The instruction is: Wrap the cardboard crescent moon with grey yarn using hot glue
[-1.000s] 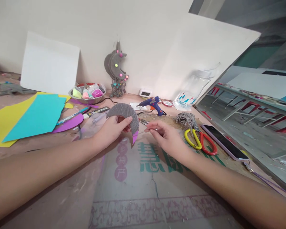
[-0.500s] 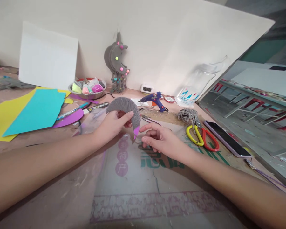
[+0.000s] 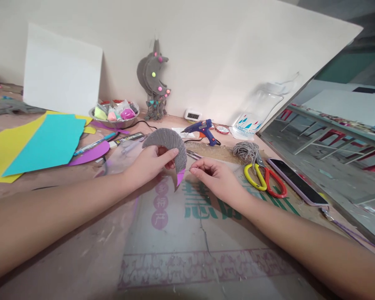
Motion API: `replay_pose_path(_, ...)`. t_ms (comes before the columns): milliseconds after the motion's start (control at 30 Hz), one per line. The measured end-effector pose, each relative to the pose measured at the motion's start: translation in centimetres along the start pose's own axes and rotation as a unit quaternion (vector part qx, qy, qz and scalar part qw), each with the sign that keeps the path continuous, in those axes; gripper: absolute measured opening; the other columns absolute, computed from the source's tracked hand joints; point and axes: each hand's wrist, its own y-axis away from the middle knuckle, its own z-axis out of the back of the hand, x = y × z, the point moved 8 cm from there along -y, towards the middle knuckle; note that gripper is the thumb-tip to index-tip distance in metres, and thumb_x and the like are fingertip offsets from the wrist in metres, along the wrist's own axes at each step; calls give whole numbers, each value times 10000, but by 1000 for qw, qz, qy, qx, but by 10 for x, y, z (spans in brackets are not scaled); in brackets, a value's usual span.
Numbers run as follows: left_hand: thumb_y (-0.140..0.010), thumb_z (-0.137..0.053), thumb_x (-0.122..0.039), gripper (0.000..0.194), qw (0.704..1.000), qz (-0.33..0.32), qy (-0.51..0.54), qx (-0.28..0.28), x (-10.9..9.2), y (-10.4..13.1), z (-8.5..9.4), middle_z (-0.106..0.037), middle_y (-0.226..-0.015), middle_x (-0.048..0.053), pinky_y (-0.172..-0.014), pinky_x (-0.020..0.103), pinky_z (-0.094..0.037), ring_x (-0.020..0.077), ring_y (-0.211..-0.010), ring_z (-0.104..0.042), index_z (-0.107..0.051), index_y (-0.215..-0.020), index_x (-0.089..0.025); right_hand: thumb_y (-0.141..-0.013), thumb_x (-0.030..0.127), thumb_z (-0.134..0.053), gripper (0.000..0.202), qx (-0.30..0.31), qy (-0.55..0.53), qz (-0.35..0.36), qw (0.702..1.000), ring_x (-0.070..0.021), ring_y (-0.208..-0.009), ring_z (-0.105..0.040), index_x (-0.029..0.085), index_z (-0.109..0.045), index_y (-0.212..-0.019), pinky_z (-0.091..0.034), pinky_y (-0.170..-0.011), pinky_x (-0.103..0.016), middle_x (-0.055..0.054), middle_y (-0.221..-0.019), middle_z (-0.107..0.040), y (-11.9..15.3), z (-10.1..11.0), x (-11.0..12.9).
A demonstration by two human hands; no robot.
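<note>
My left hand grips a crescent-shaped cutout, its thumb on the front face. Grey yarn is wound closely around most of the crescent, while its lower tip is bare purple and points down. Just right of that tip is my right hand, thumb and forefinger pinched together. Whatever is between those fingertips is too fine to make out. Further right, a bundle of grey yarn lies by scissors with yellow and red handles.
Behind the hands lie a blue glue gun, a small clock and a clear jug. A bowl of clay packets and coloured sheets are left. A phone lies at the right edge. A decorated grey moon hangs behind.
My right hand's fingers have closed from a loose curl into a pinch, slightly farther from the crescent. My left hand and the crescent have shifted a little right and down.
</note>
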Motion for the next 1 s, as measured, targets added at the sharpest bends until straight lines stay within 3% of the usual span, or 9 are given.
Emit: replay_pose_path(1000, -814, -476, -468, 367, 998, -9, 27, 63, 2, 0, -10, -639, -655, 28, -588, 233, -437, 131, -605, -570, -582, -661, -151, -835, 345, -527, 184, -11, 33, 28, 999, -102, -607, -440, 184, -597, -779, -354, -559, -233, 13, -702, -540, -3, -1, -4)
